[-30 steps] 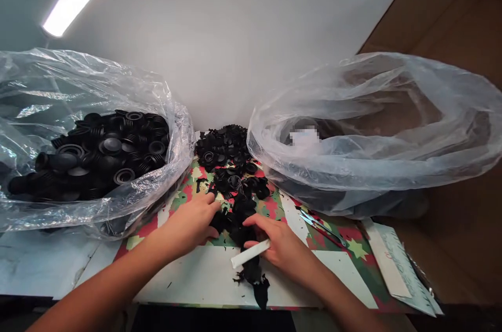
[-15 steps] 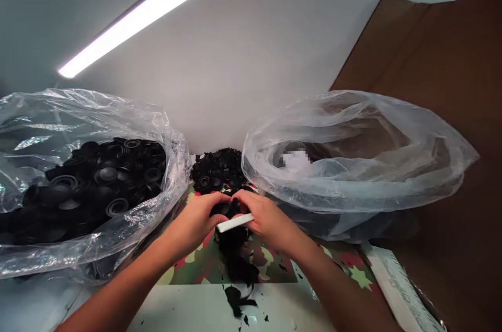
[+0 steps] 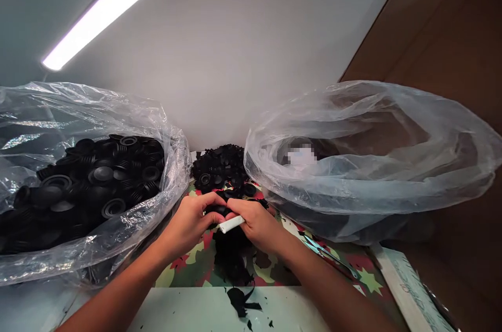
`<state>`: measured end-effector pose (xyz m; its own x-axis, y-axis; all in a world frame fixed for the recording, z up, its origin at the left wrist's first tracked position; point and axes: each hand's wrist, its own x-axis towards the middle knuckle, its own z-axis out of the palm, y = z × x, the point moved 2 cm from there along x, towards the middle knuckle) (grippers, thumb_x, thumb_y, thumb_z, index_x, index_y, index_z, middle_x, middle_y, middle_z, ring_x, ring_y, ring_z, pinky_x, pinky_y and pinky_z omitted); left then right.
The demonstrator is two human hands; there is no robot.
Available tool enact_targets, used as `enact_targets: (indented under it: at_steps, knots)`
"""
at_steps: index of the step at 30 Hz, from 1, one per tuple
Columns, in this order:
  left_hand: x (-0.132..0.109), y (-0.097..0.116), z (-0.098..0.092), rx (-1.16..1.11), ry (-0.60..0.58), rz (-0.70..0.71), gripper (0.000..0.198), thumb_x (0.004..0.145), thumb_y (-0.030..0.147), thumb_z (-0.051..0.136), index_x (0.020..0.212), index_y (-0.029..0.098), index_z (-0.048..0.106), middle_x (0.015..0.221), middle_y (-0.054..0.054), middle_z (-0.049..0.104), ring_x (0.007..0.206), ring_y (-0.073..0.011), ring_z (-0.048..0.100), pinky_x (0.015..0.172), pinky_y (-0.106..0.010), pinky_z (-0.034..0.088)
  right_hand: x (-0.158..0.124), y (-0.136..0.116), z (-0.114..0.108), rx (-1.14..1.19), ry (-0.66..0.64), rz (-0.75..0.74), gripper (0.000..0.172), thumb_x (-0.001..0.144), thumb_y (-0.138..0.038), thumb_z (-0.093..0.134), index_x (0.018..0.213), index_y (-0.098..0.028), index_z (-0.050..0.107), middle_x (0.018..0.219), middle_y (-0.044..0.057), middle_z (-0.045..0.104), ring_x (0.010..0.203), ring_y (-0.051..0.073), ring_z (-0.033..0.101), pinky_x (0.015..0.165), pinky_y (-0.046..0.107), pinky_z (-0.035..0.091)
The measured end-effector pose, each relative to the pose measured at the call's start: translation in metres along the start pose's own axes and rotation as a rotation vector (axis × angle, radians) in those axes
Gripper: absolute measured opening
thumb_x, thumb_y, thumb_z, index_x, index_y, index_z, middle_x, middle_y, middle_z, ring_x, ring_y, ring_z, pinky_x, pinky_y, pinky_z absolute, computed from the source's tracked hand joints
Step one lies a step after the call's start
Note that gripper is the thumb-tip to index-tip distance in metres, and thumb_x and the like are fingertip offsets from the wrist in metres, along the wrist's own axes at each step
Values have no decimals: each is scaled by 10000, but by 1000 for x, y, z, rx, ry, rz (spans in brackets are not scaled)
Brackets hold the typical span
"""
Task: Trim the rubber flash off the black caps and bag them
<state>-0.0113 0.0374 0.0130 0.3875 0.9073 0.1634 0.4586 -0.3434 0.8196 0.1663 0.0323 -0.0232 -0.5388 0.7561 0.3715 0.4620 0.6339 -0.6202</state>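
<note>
My left hand [image 3: 192, 222] is closed in a pinch, thumb and forefinger around a round black rubber part [image 3: 219, 210]. My right hand [image 3: 257, 223] meets it fingertip to fingertip and grips a short white stick [image 3: 232, 224], whose end points towards my left thumb. Fingers hide much of the black part, and I cannot tell whether the stick's far end touches it. Below both hands lies a heap of thin black scraps [image 3: 233, 256] on a camouflage-patterned mat [image 3: 196, 269].
An open clear bag [image 3: 178, 159] full of black ribbed rubber parts stands left. Another clear bag [image 3: 392, 196] is at right, before a brown cardboard sheet [image 3: 423, 34]. Black pieces [image 3: 219, 164] are piled behind my hands. Scissors [image 3: 329, 256] lie beside my right forearm.
The camera view has shifted slightly, and the scissors show more fully. The white stick has turned and looks shorter. Both hands remain together around the black part.
</note>
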Motion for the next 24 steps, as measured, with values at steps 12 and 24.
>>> enact_targets:
  at_steps: [12, 24]
  knots:
    - [-1, -11, 20, -613, 72, -215, 172, 660, 307, 783, 617, 172, 686, 594, 24, 619, 615, -137, 511, 628, -251, 402, -12, -16, 11, -441, 257, -308, 307, 961, -123, 408, 685, -210, 509, 581, -30, 474, 524, 142, 341, 584, 308, 251]
    - [7, -17, 29, -820, 334, -342, 475, 634, 547, 823, 640, 206, 492, 575, 61, 560, 514, -109, 507, 506, -222, 395, -21, -32, 32, -526, 177, -509, 387, 988, -76, 330, 691, -211, 537, 563, -21, 496, 505, 155, 353, 577, 319, 256]
